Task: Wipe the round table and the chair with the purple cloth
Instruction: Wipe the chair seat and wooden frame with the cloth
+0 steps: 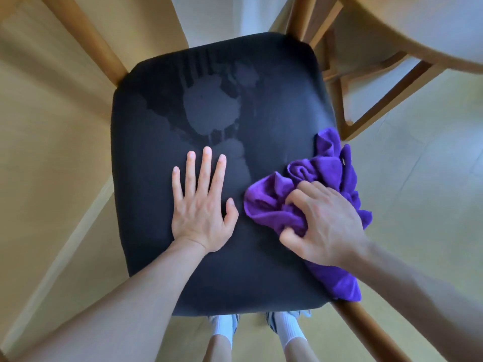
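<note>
Your right hand (pixel 324 226) grips the bunched purple cloth (pixel 313 184) with curled fingers at the right edge of the chair (pixel 162 105) seat, cloth spilling over that edge and the near right corner. Your left hand (pixel 201 202) lies flat on the seat's near middle, fingers straight and slightly spread; damp patches (pixel 211 108) mark the far half, which is open. The round table (pixel 423 30) rim sits upper right, close beside the chair.

No text, label, brand or number could be read anywhere; a small tag on the purple cloth (pixel 343 161) was illegible.
</note>
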Action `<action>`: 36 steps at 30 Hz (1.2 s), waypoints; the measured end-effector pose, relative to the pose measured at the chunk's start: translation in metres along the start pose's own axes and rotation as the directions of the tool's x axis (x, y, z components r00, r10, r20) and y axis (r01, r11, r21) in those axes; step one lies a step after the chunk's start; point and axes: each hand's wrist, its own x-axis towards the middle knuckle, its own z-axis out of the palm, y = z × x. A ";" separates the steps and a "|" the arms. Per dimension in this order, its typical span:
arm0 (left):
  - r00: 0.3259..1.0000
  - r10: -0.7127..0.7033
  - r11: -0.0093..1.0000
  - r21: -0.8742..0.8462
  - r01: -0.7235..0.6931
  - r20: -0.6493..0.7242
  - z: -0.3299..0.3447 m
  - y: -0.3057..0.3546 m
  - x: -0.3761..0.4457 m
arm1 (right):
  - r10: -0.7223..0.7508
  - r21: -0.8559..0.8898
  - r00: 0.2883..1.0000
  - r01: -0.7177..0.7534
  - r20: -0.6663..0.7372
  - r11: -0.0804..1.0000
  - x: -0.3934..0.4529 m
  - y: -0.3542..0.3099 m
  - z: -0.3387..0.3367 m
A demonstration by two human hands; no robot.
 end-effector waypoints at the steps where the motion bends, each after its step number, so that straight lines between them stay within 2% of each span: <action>1: 1.000 -0.001 1.000 -0.003 0.001 -0.005 0.000 0.001 0.001 | 0.119 0.081 0.990 -0.114 -0.069 0.990 0.001 0.007 -0.006; 2: 1.000 -0.003 1.000 -0.005 0.003 -0.007 0.000 0.001 0.001 | 0.262 0.188 0.954 -0.233 -0.148 0.954 0.004 0.014 -0.011; 4: 1.000 -0.005 1.000 -0.012 0.005 -0.005 0.000 0.000 0.001 | 0.507 0.419 0.824 -0.380 -0.253 0.825 0.009 0.028 -0.017; 5: 1.000 -0.007 1.000 -0.015 0.007 -0.008 0.000 0.000 0.000 | 0.566 0.474 0.784 -0.409 -0.255 0.780 0.011 0.034 -0.018; 6: 1.000 -0.009 1.000 -0.015 0.009 -0.013 0.001 0.000 0.000 | 0.576 0.464 0.785 -0.432 -0.229 0.774 0.011 0.036 -0.017; 9: 1.000 -0.007 1.000 -0.017 0.006 -0.026 0.001 0.001 0.000 | 0.510 0.296 0.856 -0.469 -0.079 0.832 0.008 0.034 -0.008; 12: 0.999 -0.012 1.000 -0.030 0.011 -0.035 0.001 0.000 -0.001 | 0.468 0.179 0.883 -0.455 -0.039 0.872 -0.003 0.029 -0.008; 15: 0.999 -0.020 0.998 -0.059 0.017 -0.048 0.000 0.000 -0.001 | 0.360 0.035 0.928 -0.364 0.095 0.931 -0.034 0.024 -0.009; 17: 0.998 -0.021 0.997 -0.076 0.017 -0.054 0.000 0.000 -0.001 | 0.279 0.021 0.939 -0.289 0.204 0.957 -0.057 0.022 -0.009; 20: 0.999 -0.025 0.995 -0.102 0.021 -0.046 -0.004 0.002 -0.001 | 0.219 0.096 0.909 -0.269 0.354 0.958 -0.076 0.026 -0.017; 22: 0.999 -0.027 0.993 -0.112 0.024 -0.027 -0.007 0.003 -0.001 | 0.225 0.171 0.868 -0.328 0.444 0.929 -0.078 0.030 -0.027; 26: 0.999 -0.043 0.985 -0.168 0.046 0.020 -0.016 0.002 0.000 | 0.263 0.225 0.736 -0.492 0.624 0.841 -0.072 0.051 -0.054; 28: 0.994 -0.093 0.972 -0.214 0.102 0.049 -0.021 0.007 -0.001 | 0.280 0.340 0.744 -0.561 0.607 0.755 -0.064 0.060 -0.071; 31: 0.987 -0.153 0.956 -0.246 0.160 0.048 -0.026 0.026 -0.007 | 0.324 0.527 0.827 -0.548 0.460 0.650 -0.044 0.067 -0.093; 34: 0.998 -0.054 0.982 -0.181 0.055 0.013 -0.022 0.048 -0.021 | 0.306 0.569 0.903 -0.428 0.301 0.703 -0.009 0.066 -0.104; 36: 0.998 -0.056 0.985 -0.161 0.059 0.018 -0.014 0.060 -0.031 | 0.228 0.515 0.948 -0.314 0.224 0.798 0.013 0.054 -0.098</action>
